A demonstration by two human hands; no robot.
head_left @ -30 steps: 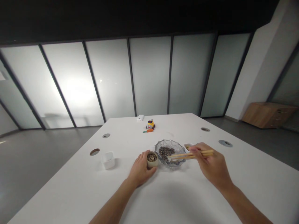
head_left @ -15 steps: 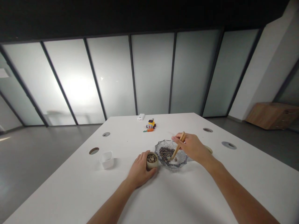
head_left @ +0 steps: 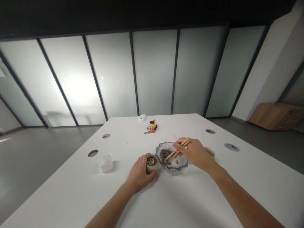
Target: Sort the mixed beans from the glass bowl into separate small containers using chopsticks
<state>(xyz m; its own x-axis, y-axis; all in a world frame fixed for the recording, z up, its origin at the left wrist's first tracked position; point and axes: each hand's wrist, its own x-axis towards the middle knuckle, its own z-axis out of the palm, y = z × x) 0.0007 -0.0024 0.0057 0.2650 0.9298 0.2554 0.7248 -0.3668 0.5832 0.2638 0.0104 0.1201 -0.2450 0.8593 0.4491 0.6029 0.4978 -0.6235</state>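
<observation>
My left hand [head_left: 140,174] curls around a small beige cup [head_left: 152,168] on the table. Inside the cup lie striped sunflower seeds [head_left: 152,161]. Just to its right stands a scalloped clear glass bowl [head_left: 184,163] with a heap of small dark beans or nuts [head_left: 164,154] on its left side and a small pale piece [head_left: 177,161] nearby. My right hand [head_left: 193,153] grips a pair of wooden chopsticks [head_left: 177,151], their tips slightly apart and down among the dark pieces. Whether the tips pinch anything I cannot make out.
A square white plastic container [head_left: 105,163] stands at the left. Partly behind my right wrist is a beige dish [head_left: 210,152]. Farther back are a yellow toy vehicle [head_left: 152,125], an orange-handled toy screwdriver [head_left: 150,131] and a white box-shaped device [head_left: 142,117]. Several cable holes pierce the white table [head_left: 128,202].
The chopsticks have spread apart and tilted lower, their tips shifting left into the dark pieces. My left hand stays around the cup. The whole view has shifted slightly.
</observation>
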